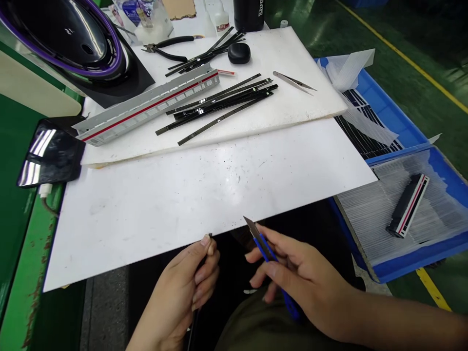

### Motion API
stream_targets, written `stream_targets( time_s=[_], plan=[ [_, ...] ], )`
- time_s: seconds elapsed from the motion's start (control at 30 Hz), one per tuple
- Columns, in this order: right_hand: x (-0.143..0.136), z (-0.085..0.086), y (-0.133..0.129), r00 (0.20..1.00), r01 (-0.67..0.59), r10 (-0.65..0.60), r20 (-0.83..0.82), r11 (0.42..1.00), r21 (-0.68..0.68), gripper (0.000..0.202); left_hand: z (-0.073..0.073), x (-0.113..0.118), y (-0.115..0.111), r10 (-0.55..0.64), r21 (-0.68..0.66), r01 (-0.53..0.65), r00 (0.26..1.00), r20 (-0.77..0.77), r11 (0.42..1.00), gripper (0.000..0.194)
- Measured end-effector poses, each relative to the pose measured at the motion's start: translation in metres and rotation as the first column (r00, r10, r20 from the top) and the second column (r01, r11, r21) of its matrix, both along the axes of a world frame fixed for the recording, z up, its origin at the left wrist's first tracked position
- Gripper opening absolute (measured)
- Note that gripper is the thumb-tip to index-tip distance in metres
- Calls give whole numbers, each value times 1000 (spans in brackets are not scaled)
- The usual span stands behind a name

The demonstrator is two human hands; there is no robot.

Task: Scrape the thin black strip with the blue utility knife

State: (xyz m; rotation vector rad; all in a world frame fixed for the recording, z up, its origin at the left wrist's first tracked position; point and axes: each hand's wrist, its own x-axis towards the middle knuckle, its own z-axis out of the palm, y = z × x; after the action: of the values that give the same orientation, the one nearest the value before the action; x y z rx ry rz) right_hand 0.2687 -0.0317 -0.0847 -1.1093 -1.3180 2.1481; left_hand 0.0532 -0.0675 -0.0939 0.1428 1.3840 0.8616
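Nearest us, our left hand pinches a black strip between thumb and fingers at the table's near edge. To its right, our right hand is closed around a knife, its blade pointing far and left. Farther off, left to right, we have a grey shell, loose strips, tweezers and, beyond the table's right edge, blue trays.
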Motion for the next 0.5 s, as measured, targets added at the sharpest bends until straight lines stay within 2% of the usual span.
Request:
stream_targets(
  time_s=[0.03, 0.07, 0.17, 0.23, 0.33, 0.5],
  plan=[
    [4, -4, -7, 999, 6, -12, -46, 993, -119, 43, 0, 0, 0, -1, -3, 1, 1000, -4, 1000, 39],
    [8, -8, -14, 998, -11, -1, -65, 984, -178, 42, 0, 0, 0, -2, -3, 2, 1000, -5, 1000, 38],
    [18, -18, -29, 994, -113, 110, -26, 981, -160, 47, 1, 1, 1, -10, 3, 10, 1000, -1, 1000, 38],
    [22, -21, -32, 987, -156, 158, 19, 984, -91, 49, 1, 2, 1, -15, 7, 15, 1000, -3, 1000, 37],
    [22, -19, -28, 987, -154, 148, 65, 984, 89, 52, 0, 2, 0, -15, 14, 15, 1000, -3, 1000, 37],
    [6, -7, -5, 964, -250, 192, 186, 894, 373, 54, 0, 1, 0, -5, 4, 5, 1000, -2, 1000, 38]
  ],
)
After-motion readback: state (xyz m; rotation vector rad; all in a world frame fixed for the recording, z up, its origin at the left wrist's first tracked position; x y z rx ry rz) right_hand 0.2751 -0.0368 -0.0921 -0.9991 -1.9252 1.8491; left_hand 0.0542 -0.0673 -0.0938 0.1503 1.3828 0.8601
